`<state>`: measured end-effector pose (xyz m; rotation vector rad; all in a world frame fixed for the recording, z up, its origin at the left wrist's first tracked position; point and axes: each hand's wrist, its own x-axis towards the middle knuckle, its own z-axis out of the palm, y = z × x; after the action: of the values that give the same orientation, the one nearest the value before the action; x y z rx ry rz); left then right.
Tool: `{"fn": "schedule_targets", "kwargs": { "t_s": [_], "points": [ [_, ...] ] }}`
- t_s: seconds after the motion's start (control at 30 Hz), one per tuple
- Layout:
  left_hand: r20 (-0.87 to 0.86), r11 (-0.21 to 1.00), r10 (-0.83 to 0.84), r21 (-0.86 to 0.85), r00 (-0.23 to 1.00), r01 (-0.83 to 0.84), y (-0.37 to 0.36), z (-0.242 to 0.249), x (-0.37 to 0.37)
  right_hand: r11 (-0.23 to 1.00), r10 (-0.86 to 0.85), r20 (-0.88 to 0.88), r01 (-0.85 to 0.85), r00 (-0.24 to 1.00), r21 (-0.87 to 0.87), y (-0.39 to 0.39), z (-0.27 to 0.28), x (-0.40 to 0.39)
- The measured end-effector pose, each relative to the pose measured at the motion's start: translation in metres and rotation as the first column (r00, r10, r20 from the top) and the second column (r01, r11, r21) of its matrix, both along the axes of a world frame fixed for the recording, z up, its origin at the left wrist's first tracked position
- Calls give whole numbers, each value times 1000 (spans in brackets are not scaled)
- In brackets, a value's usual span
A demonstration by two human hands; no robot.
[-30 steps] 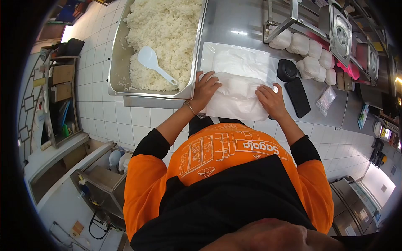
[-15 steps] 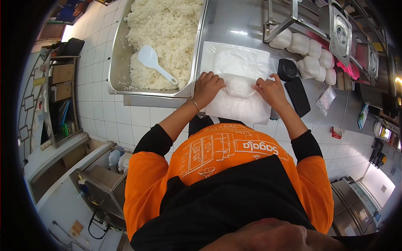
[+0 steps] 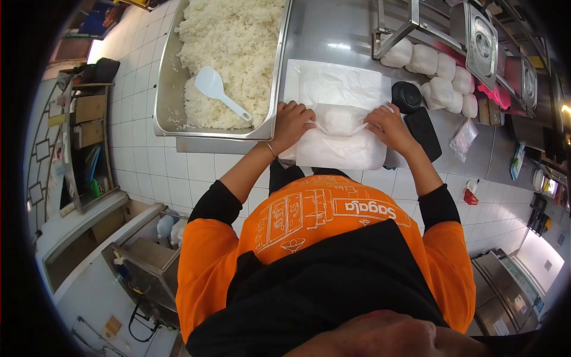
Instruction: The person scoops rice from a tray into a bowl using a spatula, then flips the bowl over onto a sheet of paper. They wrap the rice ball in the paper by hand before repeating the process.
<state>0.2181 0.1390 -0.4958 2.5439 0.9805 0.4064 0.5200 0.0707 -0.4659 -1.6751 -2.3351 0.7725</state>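
Shifted slightly away from me, the covered lump (image 3: 340,121) sits near the bench's (image 3: 333,27) front edge; my left hand (image 3: 292,125) and right hand (image 3: 389,126) pinch the white paper (image 3: 339,152) beside it. Folding seems underway, calling for even tension.

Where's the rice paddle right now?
In the head view, the white paddle lies on the rice in the big metal pan, left of the left hand.

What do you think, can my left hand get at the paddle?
Probably yes: the paddle lies uncovered on the rice, just over the tray's rim, though your left hand is pinching paper.
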Motion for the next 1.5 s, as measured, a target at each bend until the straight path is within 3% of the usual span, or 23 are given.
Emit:
{"fn": "schedule_targets", "kwargs": {
  "t_s": [0.07, 0.13, 0.2, 0.27, 0.33, 0.4, 0.53, 0.63, 0.77, 0.83, 0.9, 0.97, 1.03, 1.17, 1.23, 1.37, 1.47, 1.5],
  "points": [
    [-25, 999, 21, -42, 999, -22, 0, 4, 4, 998, -49, -3, 49, 999, -47, 6, 8, -7],
    [-53, 995, 46, -83, 998, -50, 2, 14, 11, 964, -181, 148, 205, 972, -171, 15, 17, -22],
    [-299, 939, 108, -282, 948, -196, 3, 29, 23, 967, -231, 159, 245, 960, -74, 17, 12, -33],
    [-358, 938, 160, -234, 920, -254, 4, 36, 36, 960, -280, 164, 280, 946, 23, 18, 10, -37],
    [-414, 932, 215, -183, 885, -312, 6, 34, 44, 963, -264, 295, 231, 918, 142, 22, 11, -39],
    [-307, 977, 195, 143, 932, -157, 12, 25, 50, 968, -250, 327, 246, 911, 56, 29, 16, -37],
    [-457, 990, 111, -28, 883, -139, 24, 36, 63, 971, -143, 464, 215, 874, -106, 40, 18, -29],
    [-488, 964, 201, -56, 849, -260, 27, 22, 65, 976, -172, 346, 207, 922, -67, 34, 6, -24],
    [-271, 960, 272, 17, 923, -278, 18, 33, 50, 947, -239, 255, 284, 937, -154, 26, 6, -21],
    [-173, 961, 277, 73, 945, -268, 8, 41, 43, 965, -256, 278, 262, 926, 16, 20, 10, -24],
    [-179, 969, 232, -43, 956, -243, -5, 39, 33, 965, -262, 280, 249, 924, 81, 15, 12, -28],
    [-128, 972, 236, 11, 963, -236, -13, 22, 26, 962, -263, 277, 230, 924, 145, 10, 11, -30],
    [-20, 983, 139, 126, 990, -136, -15, 19, 22, 953, -267, 251, 216, 930, 214, 7, 6, -32],
    [2, 987, 127, 101, 992, -126, -4, 27, 24, 947, -277, 246, 220, 929, 235, 5, 7, -32],
    [-61, 983, 27, 185, 998, -15, 1, 22, 18, 942, -283, 252, 219, 926, 253, 4, 5, -32],
    [-92, 987, -83, 126, 992, 95, -10, 12, 4, 950, -274, 257, 220, 927, 220, 2, 4, -32],
    [-24, 996, 3, 86, 1000, -1, -16, 13, -1, 945, -280, 233, 226, 931, 235, 0, -1, -32],
    [54, 983, -47, 177, 997, 37, -14, 8, -3, 939, -284, 218, 225, 934, 259, -1, -3, -31]
  ]
}}
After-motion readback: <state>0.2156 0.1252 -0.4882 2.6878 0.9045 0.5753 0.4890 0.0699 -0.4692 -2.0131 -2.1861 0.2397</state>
